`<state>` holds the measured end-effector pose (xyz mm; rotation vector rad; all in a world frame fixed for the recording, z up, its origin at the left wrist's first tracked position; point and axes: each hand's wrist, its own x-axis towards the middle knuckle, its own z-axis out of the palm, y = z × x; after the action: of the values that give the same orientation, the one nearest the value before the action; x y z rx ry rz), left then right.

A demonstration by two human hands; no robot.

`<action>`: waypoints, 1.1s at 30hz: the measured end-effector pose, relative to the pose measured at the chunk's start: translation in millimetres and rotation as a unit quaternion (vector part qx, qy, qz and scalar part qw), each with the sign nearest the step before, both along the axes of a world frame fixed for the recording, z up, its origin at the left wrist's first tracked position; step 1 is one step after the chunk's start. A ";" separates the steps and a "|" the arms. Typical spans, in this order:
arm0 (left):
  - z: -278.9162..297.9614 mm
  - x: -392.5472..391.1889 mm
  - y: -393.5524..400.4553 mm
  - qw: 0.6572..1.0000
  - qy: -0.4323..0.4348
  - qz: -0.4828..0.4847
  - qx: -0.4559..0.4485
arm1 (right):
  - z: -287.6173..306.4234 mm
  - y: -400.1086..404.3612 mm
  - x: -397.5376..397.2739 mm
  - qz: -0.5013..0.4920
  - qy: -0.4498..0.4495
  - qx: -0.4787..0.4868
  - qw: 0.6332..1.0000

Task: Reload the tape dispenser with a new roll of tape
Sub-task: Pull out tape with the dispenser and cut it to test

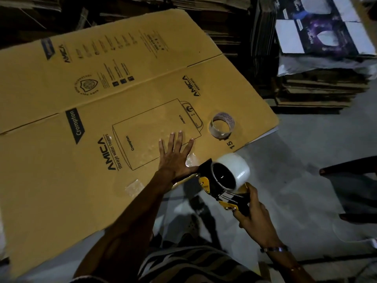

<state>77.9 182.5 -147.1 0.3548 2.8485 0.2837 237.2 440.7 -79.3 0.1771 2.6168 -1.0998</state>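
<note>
My right hand (255,217) grips the handle of a black and yellow tape dispenser (216,186) held just off the cardboard's near edge. A full white roll of tape (234,170) sits on the dispenser's hub. My left hand (175,156) lies flat, fingers spread, on the flattened cardboard box (81,139), beside the dispenser's front end. A strip of clear tape (191,160) shows on the cardboard next to that hand. A nearly used-up tape core (222,127) stands on the cardboard, beyond the dispenser.
Stacks of flattened cartons (318,92) rise at the back right, with printed boxes (318,25) on top. Grey concrete floor (285,160) lies to the right of the cardboard. Dark chair legs (346,166) stand at the right edge.
</note>
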 end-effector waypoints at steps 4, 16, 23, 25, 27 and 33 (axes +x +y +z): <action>2.0 1.6 1.0 1.000 0.008 0.003 0.006 | -19.7 -8.5 4.7 -0.062 -0.045 -0.023 0.997; 3.6 0.1 3.7 1.000 -0.011 0.007 -0.001 | -102.2 52.1 50.4 -0.150 -0.293 -0.026 0.944; 8.9 -1.4 5.1 0.999 -0.044 0.008 0.006 | -38.8 23.1 25.6 -0.152 -0.272 -0.131 0.941; 12.0 -0.8 7.8 0.998 -0.063 0.008 0.005 | -24.6 17.0 22.1 -0.153 -0.273 -0.159 0.936; 18.6 -1.3 10.4 0.996 -0.087 0.005 0.012 | -12.2 12.0 21.0 -0.158 -0.280 -0.189 0.928; 39.3 2.6 12.2 0.982 -0.089 0.005 0.165 | 11.1 0.8 22.2 -0.172 -0.312 -0.307 0.882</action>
<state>80.5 194.6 -107.8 0.3566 2.6236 0.7561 259.4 441.5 -68.2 0.7315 1.6139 -1.6012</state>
